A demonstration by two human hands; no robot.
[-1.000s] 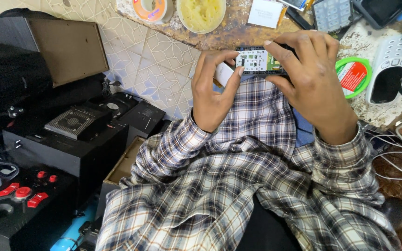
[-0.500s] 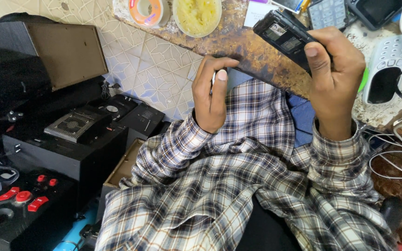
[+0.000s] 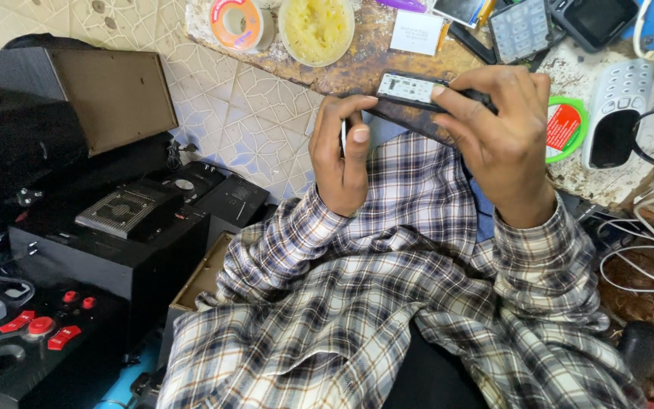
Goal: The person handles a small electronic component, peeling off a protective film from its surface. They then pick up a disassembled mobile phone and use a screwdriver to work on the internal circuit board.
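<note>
My right hand (image 3: 502, 136) grips a small black phone body (image 3: 418, 91) with a pale circuit board showing on top, held level just in front of the workbench edge. My left hand (image 3: 342, 155) is beside its left end, fingers curled around a thin white piece (image 3: 343, 136) pinched between thumb and forefinger. Both arms wear plaid shirt sleeves (image 3: 387, 303).
The stained workbench (image 3: 357, 64) carries a solder reel (image 3: 235, 23), a tub of yellow paste (image 3: 316, 26), a white card (image 3: 416, 32), keypad parts (image 3: 520, 29), a green-rimmed round tin (image 3: 567, 129) and a white handset (image 3: 615, 113). Black speaker boxes (image 3: 107, 227) with red buttons (image 3: 43, 329) stand left; white cables (image 3: 645, 257) lie right.
My right hand has brought the phone body down from a raised, tilted hold to level at the bench edge. My left hand stayed near, still pinching the white piece.
</note>
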